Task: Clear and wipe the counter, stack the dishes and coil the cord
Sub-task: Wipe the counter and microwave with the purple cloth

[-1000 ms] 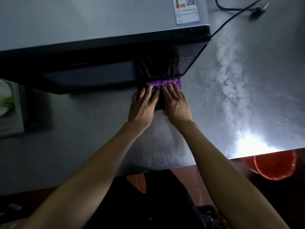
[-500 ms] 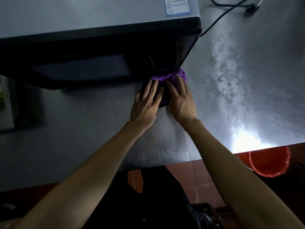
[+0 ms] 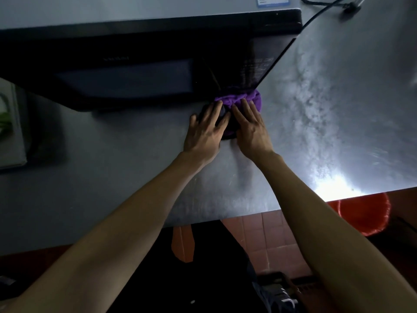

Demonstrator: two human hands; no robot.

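At the far left edge of the bench (image 3: 94, 177) you have a pale flat tray-like object (image 3: 11, 141), partly cut off by the frame, with something green on it that is too dark to make out. Next along, a black microwave (image 3: 140, 71) stands on the steel surface and fills the upper middle of your view, its dark door facing you and its control panel at the right end.

Your left hand (image 3: 204, 134) lies palm down on the bench just in front of the microwave's right front corner, fingers (image 3: 216, 111) stretched out straight and slightly spread, their tips pressing on the near left part of a purple cloth (image 3: 252, 101). That cloth is bunched up against the foot of the microwave, directly below the control panel. Your right hand (image 3: 251, 129) lies beside the left one, nearly touching it, also flat with straight fingers pressing down on the cloth; neither hand curls round it.

Right of your hands the bench shows cloudy smears and a bright glare near its front edge. At the top right a black cord (image 3: 320, 10) runs from behind the microwave, ending in a plug (image 3: 352, 5) lying on the bench. Below the bench's right front edge, a red bucket (image 3: 365, 215) stands on the tiled floor (image 3: 266, 240).
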